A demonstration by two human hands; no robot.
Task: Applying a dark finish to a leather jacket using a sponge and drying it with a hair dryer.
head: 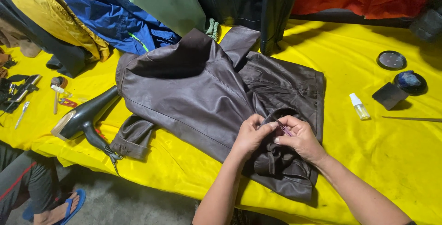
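A dark brown leather jacket (198,87) lies spread on a table covered in yellow cloth (377,146). My left hand (250,135) pinches a fold of the leather near the jacket's lower right part. My right hand (301,137) meets it there, holding a thin purple-tinted tool (284,128) between thumb and fingers. Both hands touch at the fingertips over a dark crease in the leather.
A black hair dryer (83,119) lies at the jacket's left. A small clear spray bottle (359,106), a dark block (389,95), two round tins (392,60) and a thin stick (410,119) are at right. Hanging jackets line the back. Small tools (20,93) sit far left; another person's foot in a blue sandal (60,209) is below.
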